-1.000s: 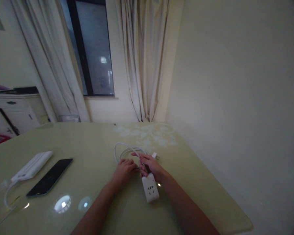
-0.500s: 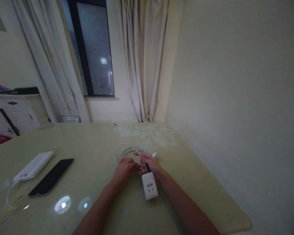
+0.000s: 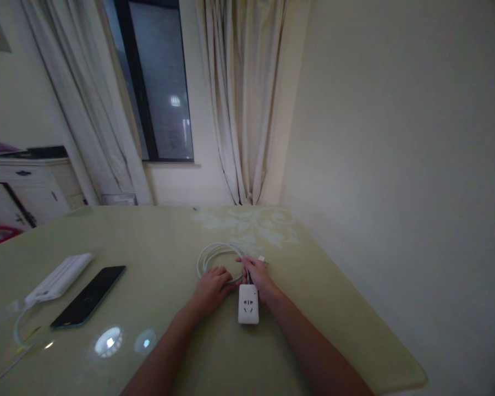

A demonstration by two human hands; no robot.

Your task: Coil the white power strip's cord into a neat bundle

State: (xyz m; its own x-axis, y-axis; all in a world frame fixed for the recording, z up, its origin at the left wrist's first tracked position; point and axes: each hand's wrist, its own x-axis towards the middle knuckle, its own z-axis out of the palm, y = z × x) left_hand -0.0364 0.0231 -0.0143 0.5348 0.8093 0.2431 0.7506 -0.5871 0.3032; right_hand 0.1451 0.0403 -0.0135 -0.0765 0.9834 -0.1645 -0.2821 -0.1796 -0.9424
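Now both our hands meet at the white power strip (image 3: 248, 303), lower centre of the frame.

Our left hand (image 3: 212, 283) lies curled on the looped cord (image 3: 216, 253); our right hand (image 3: 259, 276) pinches the cord at the strip's far end. Smooth plastic rests on the glossy pale-green surface (image 3: 157, 236). Fingertips are blurred; the left grip we cannot tell.

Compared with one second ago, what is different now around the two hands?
The white socket block turned from slanted to nearly straight and slid slightly away from the camera. Both hands, left hand and right hand, remain on the coiled white cable. The phone and power bank stayed put.
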